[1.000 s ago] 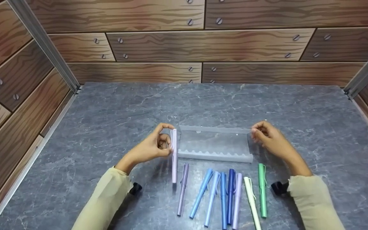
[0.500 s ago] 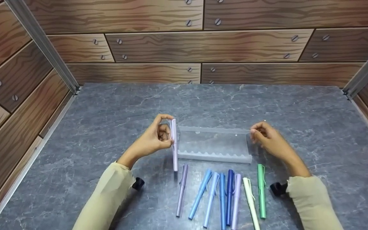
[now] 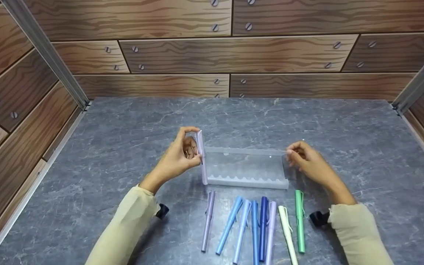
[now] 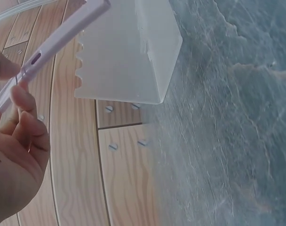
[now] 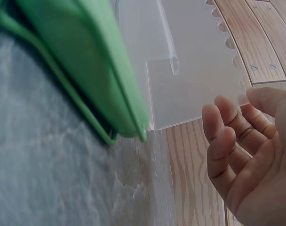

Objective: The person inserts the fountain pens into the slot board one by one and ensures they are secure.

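Note:
In the head view a translucent pen rack (image 3: 248,183) with a notched edge stands mid-table. My left hand (image 3: 175,154) grips a pale lilac pen (image 3: 204,171) between thumb and fingers at the rack's left end. That pen points toward me, its lower end overlapping the rack's front left corner. On the other side my right hand (image 3: 309,158) pinches the rack's right corner with thumb and fingertips. The right wrist view shows the thumb at the notched edge of the clear rack wall (image 5: 194,89).
Several pens lie in front of the rack: a purple pen (image 3: 208,221), blue ones including a dark blue pen (image 3: 262,228), a lilac pen (image 3: 271,232), a pale green pen (image 3: 288,233) and a green pen (image 3: 300,221). Wood-patterned walls (image 3: 212,55) enclose the table.
My left hand has moved the pale lilac pen away from me and up along the rack's left end, tilting it slightly. The right hand has stayed at the rack's right corner.

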`<state>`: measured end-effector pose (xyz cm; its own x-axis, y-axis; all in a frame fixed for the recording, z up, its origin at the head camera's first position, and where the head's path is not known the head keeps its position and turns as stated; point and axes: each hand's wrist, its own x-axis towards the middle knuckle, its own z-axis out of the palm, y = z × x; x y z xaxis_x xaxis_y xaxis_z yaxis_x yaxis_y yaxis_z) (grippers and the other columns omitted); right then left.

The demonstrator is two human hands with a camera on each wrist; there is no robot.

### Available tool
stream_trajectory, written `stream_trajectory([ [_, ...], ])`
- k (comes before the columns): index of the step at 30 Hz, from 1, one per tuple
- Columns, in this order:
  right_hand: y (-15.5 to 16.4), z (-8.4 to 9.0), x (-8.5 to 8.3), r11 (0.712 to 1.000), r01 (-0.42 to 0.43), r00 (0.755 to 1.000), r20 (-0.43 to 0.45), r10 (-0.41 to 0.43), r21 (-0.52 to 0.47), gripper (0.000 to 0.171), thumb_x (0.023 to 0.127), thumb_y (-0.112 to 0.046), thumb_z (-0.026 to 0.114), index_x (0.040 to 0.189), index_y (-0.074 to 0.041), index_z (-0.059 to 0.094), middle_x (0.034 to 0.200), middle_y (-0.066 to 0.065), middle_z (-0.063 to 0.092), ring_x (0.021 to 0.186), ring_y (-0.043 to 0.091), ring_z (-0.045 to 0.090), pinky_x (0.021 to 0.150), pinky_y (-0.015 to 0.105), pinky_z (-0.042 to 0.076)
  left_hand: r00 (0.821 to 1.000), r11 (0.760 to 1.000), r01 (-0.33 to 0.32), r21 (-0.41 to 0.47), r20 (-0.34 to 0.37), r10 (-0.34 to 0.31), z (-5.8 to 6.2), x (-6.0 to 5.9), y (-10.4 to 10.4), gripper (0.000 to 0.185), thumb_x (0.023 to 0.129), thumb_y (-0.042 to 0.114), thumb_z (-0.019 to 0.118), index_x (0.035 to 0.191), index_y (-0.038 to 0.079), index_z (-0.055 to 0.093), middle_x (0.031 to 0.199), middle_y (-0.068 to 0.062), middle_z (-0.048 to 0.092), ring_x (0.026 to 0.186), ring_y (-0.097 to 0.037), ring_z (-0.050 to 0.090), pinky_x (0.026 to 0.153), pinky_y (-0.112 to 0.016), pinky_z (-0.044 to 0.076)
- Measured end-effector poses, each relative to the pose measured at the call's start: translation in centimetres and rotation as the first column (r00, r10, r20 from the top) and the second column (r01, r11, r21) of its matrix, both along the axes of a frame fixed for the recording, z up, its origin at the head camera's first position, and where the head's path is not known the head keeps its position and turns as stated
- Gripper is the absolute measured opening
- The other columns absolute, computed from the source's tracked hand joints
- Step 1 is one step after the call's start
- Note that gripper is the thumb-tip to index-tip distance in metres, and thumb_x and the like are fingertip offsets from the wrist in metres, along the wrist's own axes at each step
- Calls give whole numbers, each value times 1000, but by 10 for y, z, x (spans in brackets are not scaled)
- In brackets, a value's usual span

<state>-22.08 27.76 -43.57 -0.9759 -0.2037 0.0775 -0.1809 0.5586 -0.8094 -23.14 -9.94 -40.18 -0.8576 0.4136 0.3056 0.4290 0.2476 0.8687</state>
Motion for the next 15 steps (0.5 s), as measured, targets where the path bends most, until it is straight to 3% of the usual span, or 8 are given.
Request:
stream_trajectory([
  [8, 0, 0, -1, 1000, 16, 1000, -4, -16, -4, 27, 102, -22, 47, 113, 2, 52, 90, 9, 61, 72, 7, 58, 58, 24, 48, 994, 999, -43, -18, -102, 41, -4, -2, 8, 61, 77, -8, 63, 130, 11, 39, 75, -7, 54, 59, -9, 44, 53, -18, 36],
  [15, -1, 2, 2, 1000, 13, 1000, -4, -13, -23, 26, 102, -20, 47, 114, 2, 52, 90, 11, 61, 71, 6, 57, 57, 24, 47, 978, 985, -137, -103, -175, 117, -8, -2, 14, 60, 79, -2, 65, 130, 14, 40, 77, -5, 57, 59, -7, 46, 53, -18, 38],
])
